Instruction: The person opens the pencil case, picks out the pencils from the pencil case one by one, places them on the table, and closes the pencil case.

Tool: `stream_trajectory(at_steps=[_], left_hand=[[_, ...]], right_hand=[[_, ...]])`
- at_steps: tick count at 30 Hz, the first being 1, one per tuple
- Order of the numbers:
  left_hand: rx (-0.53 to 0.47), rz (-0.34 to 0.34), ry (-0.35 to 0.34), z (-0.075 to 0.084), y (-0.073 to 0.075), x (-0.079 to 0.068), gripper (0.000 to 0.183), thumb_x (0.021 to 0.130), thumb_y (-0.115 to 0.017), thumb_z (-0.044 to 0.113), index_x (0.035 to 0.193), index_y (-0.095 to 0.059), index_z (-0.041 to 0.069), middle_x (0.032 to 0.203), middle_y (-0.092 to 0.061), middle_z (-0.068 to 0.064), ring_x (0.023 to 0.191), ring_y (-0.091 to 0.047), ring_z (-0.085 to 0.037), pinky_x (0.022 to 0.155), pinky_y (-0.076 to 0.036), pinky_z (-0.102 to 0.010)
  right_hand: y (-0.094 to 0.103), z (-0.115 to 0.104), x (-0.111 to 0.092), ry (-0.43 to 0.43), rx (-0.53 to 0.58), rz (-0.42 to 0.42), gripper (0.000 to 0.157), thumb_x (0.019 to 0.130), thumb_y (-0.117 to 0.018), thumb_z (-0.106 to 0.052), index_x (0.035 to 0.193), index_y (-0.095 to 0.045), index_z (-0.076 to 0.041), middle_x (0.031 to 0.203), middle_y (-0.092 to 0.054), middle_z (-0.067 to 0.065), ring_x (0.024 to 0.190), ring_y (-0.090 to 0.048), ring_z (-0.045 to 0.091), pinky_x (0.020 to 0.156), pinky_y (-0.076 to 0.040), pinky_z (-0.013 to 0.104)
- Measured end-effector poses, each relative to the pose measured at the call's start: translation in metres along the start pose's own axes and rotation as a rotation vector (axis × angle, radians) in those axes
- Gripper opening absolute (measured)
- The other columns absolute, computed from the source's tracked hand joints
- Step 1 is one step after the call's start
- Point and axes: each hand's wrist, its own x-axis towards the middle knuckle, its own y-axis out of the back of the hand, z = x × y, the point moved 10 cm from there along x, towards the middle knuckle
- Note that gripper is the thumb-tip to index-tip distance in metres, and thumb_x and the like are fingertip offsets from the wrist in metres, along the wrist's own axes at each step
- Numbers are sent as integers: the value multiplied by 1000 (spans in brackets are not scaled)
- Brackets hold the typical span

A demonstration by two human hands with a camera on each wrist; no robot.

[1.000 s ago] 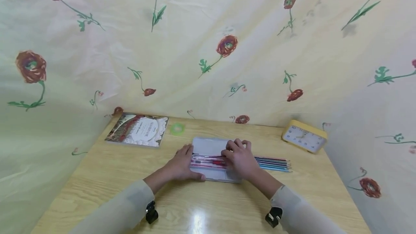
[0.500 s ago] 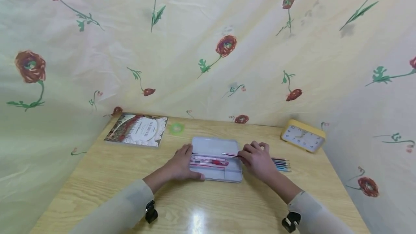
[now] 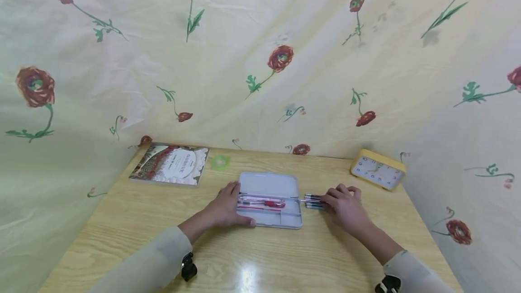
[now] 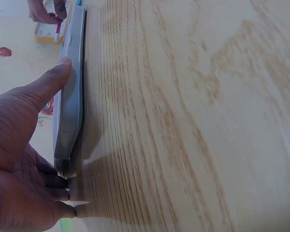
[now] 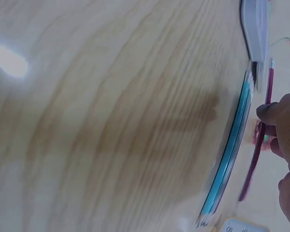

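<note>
Loading pens into the open pencil case [image 3: 269,200], centre of the table.
Your left hand [image 3: 225,207] braces its left end, fingers flat; your right hand [image 3: 345,204] pinches one pen [image 5: 257,150] from the pile [image 3: 312,201] beside it. Next: lift it clear.

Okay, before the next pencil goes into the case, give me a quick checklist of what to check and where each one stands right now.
1. Pencil case open, lid laid back: ok.
2. Left hand steadying the case's left end, thumb along its front edge: ok.
3. Room in the tray beside the red pens: ok, the near part looks bare.
4. Right hand over the loose pencils just right of the case: ok.
5. Grip on a single pencil: cannot tell; the right wrist view shows a magenta pencil at the fingertips, blurred.
6. Clock clear of the hand's path: ok.
</note>
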Motion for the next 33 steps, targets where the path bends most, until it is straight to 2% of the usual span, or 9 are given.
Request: stream_trajectory(at_steps=[7, 17, 22, 27, 33], left_hand=[[-17, 5, -2, 1, -2, -1, 140, 80, -94, 65, 175, -18, -3, 183, -18, -27, 170, -20, -50, 137, -28, -61], [7, 8, -21, 5, 2, -1, 141, 79, -95, 65, 174, -18, -6, 182, -19, -28, 169, -20, -50, 137, -27, -60], [-4, 23, -19, 4, 7, -1, 140, 79, -95, 64, 174, -18, -5, 183, -18, -28, 170, -20, -49, 137, -28, -61], [-13, 6, 1, -1, 3, -1, 141, 79, -95, 65, 174, -17, -4, 183, -16, -27, 170, -17, -50, 137, -27, -61], [-5, 3, -9, -1, 0, 1, 140, 80, -94, 64, 175, -17, -3, 184, -16, -25, 171, -17, -49, 137, -27, -62]], right_hand=[[4, 8, -16, 21, -16, 49, 25, 78, -99, -9, 95, -82, -16, 91, -76, -2, 89, -59, 21, 87, -50, 65], [-9, 14, -28, -16, -18, -37, 24, 82, -96, -7, 100, -83, -16, 99, -75, 4, 95, -62, 26, 87, -55, 68], [-12, 15, -26, -37, -8, -49, 21, 86, -93, -7, 102, -83, -16, 101, -74, 4, 97, -60, 26, 91, -51, 67], [-16, 13, -27, -18, -26, -61, 20, 87, -92, -8, 103, -84, -15, 102, -73, 4, 96, -59, 26, 90, -52, 65], [-17, 14, -33, -20, -42, -76, 22, 87, -93, -7, 106, -85, -14, 104, -73, 7, 97, -61, 28, 90, -53, 65]])
